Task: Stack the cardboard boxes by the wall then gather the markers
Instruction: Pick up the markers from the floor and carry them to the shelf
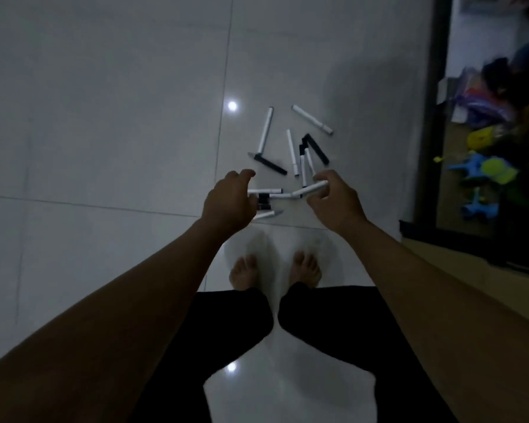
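Mostly the markers lie scattered on the pale tiled floor just beyond both hands. One white marker sits in the right hand, whose grip pinches it between curled fingers. Several more poke out of the left hand, fingers curled round them (how many is unclear). Bright toys clutter the doorway at right.

My arms are bare from the edge of the view down to my left hand and right hand, with no sleeves showing. I wear black trousers. My feet are bare too.
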